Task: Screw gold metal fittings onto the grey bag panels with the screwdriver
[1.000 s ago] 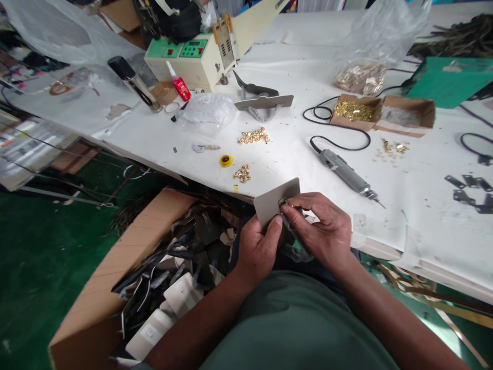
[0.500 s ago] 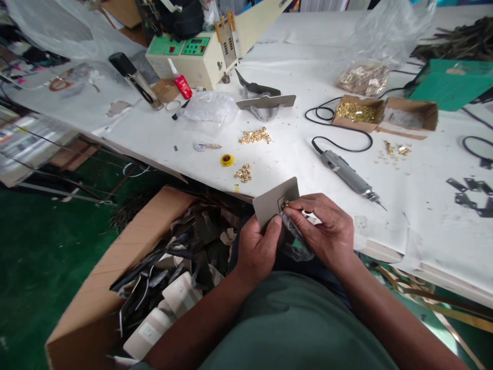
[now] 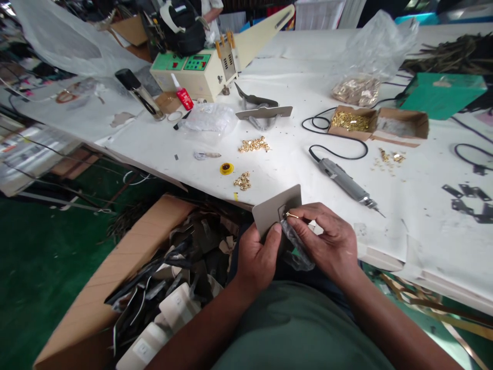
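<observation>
Inwardly angled left hand, pinched right fingers

The white-topped table carries a grey power screwdriver, with two small piles of gold-coloured fittings and a yellow disc to the screwdriver's left. Beyond the screwdriver and farther left sit a cream machine and a crumpled plastic bag. Beyond it to the right are two adjoining cardboard trays and a green box, while small dark plates lie to its right.
</observation>
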### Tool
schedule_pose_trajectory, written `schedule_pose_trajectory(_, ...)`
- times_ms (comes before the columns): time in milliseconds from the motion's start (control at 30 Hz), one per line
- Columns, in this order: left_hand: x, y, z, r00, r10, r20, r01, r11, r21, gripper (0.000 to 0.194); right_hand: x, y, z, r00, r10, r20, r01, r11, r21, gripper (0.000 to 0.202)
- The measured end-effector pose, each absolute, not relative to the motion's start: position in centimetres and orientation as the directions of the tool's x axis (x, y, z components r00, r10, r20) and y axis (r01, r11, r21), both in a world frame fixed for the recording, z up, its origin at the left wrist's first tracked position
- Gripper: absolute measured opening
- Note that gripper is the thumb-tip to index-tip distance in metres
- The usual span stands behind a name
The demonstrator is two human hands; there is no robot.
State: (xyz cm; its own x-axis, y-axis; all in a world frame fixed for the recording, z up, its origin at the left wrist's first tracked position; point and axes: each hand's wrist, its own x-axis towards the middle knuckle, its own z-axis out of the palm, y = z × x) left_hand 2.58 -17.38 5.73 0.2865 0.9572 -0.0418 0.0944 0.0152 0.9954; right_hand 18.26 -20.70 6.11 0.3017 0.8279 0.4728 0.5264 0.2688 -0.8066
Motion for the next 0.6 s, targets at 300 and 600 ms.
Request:
schedule_pose_trajectory(300,2.58,-17.64,5.9,0.295,0.955,0.026,0.177,-0.082,0.981,0.026,18.27,-21.08,5.8,0.265,0.837,0.479,0.534,0.286,-0.796,0.013)
schedule_pose_trajectory(600,3.22,-18.02,6.05,0.384,0.915,0.124,0.207,-0.216,0.954,0.027,17.88,-21.17,5.62,0.419,0.763,0.492,0.56,0.209,-0.802,0.006)
